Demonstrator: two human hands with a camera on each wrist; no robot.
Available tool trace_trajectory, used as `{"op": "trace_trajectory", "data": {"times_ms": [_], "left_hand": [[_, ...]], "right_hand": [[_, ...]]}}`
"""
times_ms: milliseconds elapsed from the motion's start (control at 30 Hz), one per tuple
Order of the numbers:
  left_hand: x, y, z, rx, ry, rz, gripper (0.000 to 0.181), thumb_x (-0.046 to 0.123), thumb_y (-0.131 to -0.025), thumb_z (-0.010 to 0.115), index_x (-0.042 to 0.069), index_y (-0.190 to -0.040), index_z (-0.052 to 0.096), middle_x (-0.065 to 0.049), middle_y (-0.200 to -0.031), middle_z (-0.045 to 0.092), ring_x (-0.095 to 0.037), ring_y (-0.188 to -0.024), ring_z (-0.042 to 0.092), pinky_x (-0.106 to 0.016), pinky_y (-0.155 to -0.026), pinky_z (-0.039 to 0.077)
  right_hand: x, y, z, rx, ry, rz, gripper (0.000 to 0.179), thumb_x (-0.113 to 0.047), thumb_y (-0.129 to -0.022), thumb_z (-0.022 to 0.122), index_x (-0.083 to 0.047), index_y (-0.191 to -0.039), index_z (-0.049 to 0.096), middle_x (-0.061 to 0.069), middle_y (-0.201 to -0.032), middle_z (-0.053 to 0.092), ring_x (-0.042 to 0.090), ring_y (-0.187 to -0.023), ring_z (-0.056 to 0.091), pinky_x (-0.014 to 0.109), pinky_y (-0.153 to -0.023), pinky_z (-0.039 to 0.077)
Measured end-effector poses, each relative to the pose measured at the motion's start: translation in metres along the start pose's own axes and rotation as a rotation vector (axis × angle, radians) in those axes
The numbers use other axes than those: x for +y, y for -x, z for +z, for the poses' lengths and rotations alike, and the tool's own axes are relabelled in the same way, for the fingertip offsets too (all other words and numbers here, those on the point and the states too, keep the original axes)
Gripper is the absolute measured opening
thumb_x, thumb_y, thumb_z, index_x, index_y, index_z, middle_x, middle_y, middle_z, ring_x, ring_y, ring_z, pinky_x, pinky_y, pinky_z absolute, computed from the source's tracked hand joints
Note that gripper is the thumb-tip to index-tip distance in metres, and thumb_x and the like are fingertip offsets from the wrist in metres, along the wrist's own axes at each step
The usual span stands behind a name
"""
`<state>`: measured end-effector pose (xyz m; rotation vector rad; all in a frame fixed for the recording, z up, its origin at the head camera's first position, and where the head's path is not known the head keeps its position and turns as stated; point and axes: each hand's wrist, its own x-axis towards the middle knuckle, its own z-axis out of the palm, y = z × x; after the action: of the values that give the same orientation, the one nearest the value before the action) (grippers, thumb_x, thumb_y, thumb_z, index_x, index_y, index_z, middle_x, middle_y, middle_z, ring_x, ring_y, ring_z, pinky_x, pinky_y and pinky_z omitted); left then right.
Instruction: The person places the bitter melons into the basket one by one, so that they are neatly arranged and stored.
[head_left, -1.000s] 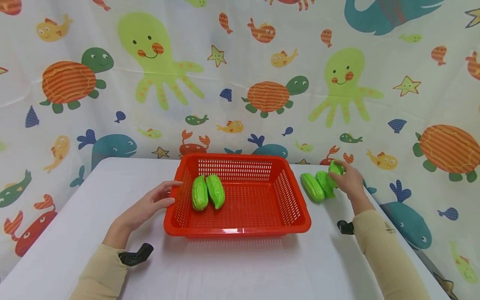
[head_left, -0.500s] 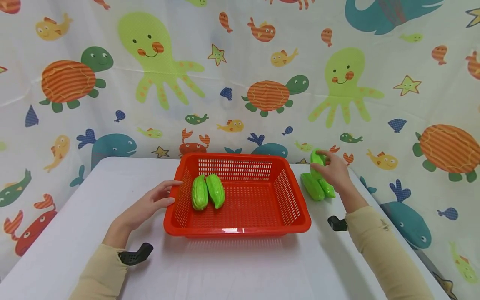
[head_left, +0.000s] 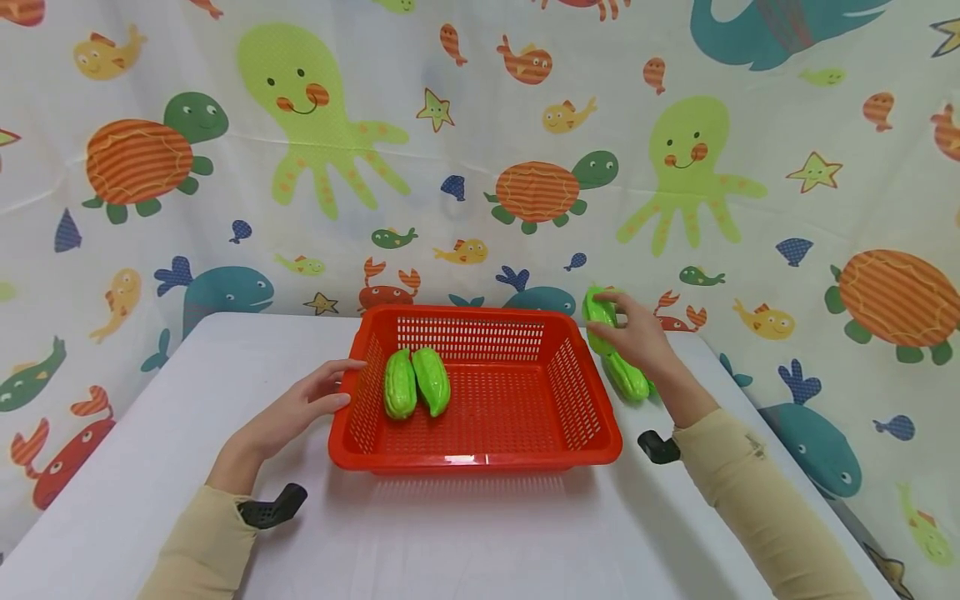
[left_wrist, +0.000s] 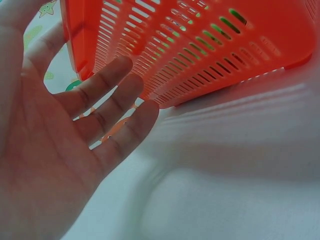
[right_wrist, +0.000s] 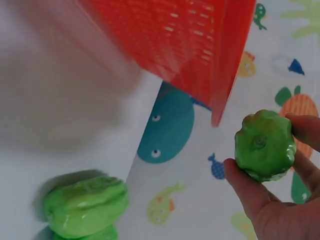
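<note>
My right hand (head_left: 643, 342) pinches a glossy green bitter melon (head_left: 597, 310) between thumb and fingers, raised beside the basket's far right corner. Its blunt, ribbed end faces the camera in the right wrist view. The red plastic basket (head_left: 480, 461) stands mid-table, with two more bitter melons (head_left: 400, 386) lying in its left part. At the basket's left side my left hand (head_left: 300, 412) rests with its fingertips at the rim. The left wrist view shows that hand's relaxed fingers (left_wrist: 115, 105) along the slotted outer wall.
Right of the basket, another bitter melon (head_left: 628, 379) lies on the white table (head_left: 465, 542), with a further green one mostly hidden behind it and the hand. A curtain (head_left: 480, 108) printed with sea animals hangs directly behind the table.
My right hand has lifted a bitter melon from the group on the right and carried it left to the basket's right rim. My left hand and the basket have stayed put.
</note>
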<state>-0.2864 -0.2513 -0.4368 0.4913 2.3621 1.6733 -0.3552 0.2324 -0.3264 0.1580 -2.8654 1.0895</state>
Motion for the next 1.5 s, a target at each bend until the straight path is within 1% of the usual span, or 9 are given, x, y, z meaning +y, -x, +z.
{"op": "trace_trajectory", "data": {"times_ms": [167, 400, 500, 767, 900, 1100, 1200, 1300, 1500], "left_hand": [[0.001, 0.000, 0.000, 0.000, 0.004, 0.002, 0.054, 0.032, -0.098, 0.057, 0.021, -0.148, 0.037, -0.018, -0.148, 0.038, -0.041, -0.133, 0.037, -0.060, -0.098, 0.043], [0.000, 0.000, 0.000, 0.005, 0.000, -0.003, 0.055, 0.033, -0.098, 0.057, 0.021, -0.148, 0.037, -0.018, -0.148, 0.038, -0.041, -0.133, 0.037, -0.060, -0.098, 0.043], [-0.001, 0.000, 0.000, 0.008, -0.003, -0.004, 0.055, 0.033, -0.098, 0.057, 0.021, -0.148, 0.037, -0.018, -0.147, 0.038, -0.041, -0.133, 0.037, -0.059, -0.098, 0.044], [-0.005, -0.001, -0.001, 0.016, 0.003, -0.005, 0.052, 0.033, -0.098, 0.057, 0.025, -0.146, 0.038, -0.015, -0.146, 0.040, -0.039, -0.132, 0.039, -0.058, -0.098, 0.044], [-0.006, -0.001, -0.001, 0.015, 0.001, -0.003, 0.052, 0.033, -0.098, 0.056, 0.025, -0.147, 0.038, -0.015, -0.145, 0.040, -0.040, -0.131, 0.039, -0.059, -0.097, 0.044], [-0.006, -0.001, -0.001, 0.013, 0.000, -0.001, 0.052, 0.032, -0.098, 0.056, 0.025, -0.146, 0.039, -0.015, -0.145, 0.041, -0.040, -0.131, 0.039, -0.059, -0.098, 0.044], [-0.005, -0.001, -0.001, 0.015, -0.001, -0.002, 0.051, 0.033, -0.098, 0.056, 0.025, -0.146, 0.039, -0.015, -0.145, 0.041, -0.039, -0.131, 0.040, -0.058, -0.098, 0.044], [-0.004, -0.001, -0.001, 0.012, -0.002, -0.002, 0.052, 0.033, -0.098, 0.056, 0.024, -0.146, 0.039, -0.016, -0.146, 0.040, -0.040, -0.131, 0.039, -0.058, -0.097, 0.045], [-0.001, -0.001, -0.001, 0.008, 0.002, 0.000, 0.052, 0.033, -0.098, 0.057, 0.023, -0.146, 0.039, -0.016, -0.146, 0.040, -0.040, -0.132, 0.039, -0.059, -0.097, 0.044]], "right_hand": [[-0.009, 0.000, 0.006, -0.031, 0.002, -0.064, 0.053, -0.028, -0.096, 0.063, -0.018, -0.145, 0.045, 0.014, -0.148, 0.041, 0.039, -0.120, 0.051, 0.052, -0.090, 0.052], [-0.024, 0.001, 0.013, -0.047, -0.005, -0.064, 0.053, -0.032, -0.096, 0.062, -0.020, -0.145, 0.045, 0.014, -0.141, 0.047, 0.037, -0.113, 0.056, 0.048, -0.085, 0.055], [-0.030, 0.000, 0.014, -0.055, -0.005, -0.068, 0.054, -0.034, -0.096, 0.062, -0.019, -0.145, 0.044, 0.016, -0.141, 0.046, 0.039, -0.114, 0.058, 0.049, -0.086, 0.054], [-0.045, -0.004, 0.008, -0.053, -0.004, -0.080, 0.057, -0.038, -0.095, 0.062, -0.021, -0.146, 0.042, 0.018, -0.140, 0.046, 0.039, -0.119, 0.056, 0.051, -0.090, 0.052], [-0.051, -0.005, 0.011, -0.055, 0.010, -0.102, 0.059, -0.040, -0.094, 0.063, -0.021, -0.146, 0.043, 0.017, -0.138, 0.048, 0.038, -0.116, 0.058, 0.048, -0.087, 0.054], [-0.061, -0.008, 0.018, -0.083, -0.021, -0.140, 0.056, -0.036, -0.094, 0.066, -0.019, -0.144, 0.047, 0.013, -0.133, 0.052, 0.034, -0.106, 0.063, 0.041, -0.080, 0.057], [-0.066, -0.009, 0.022, -0.086, -0.012, -0.155, 0.053, -0.036, -0.094, 0.066, -0.019, -0.142, 0.049, 0.011, -0.132, 0.052, 0.032, -0.104, 0.062, 0.039, -0.078, 0.056], [-0.071, -0.010, 0.026, -0.088, 0.003, -0.151, 0.053, -0.038, -0.093, 0.066, -0.020, -0.140, 0.051, 0.011, -0.133, 0.052, 0.033, -0.108, 0.058, 0.039, -0.080, 0.056], [-0.077, -0.015, 0.037, -0.136, -0.017, -0.125, 0.051, -0.038, -0.092, 0.067, -0.023, -0.138, 0.053, 0.010, -0.130, 0.053, 0.031, -0.111, 0.053, 0.037, -0.080, 0.055]]}}
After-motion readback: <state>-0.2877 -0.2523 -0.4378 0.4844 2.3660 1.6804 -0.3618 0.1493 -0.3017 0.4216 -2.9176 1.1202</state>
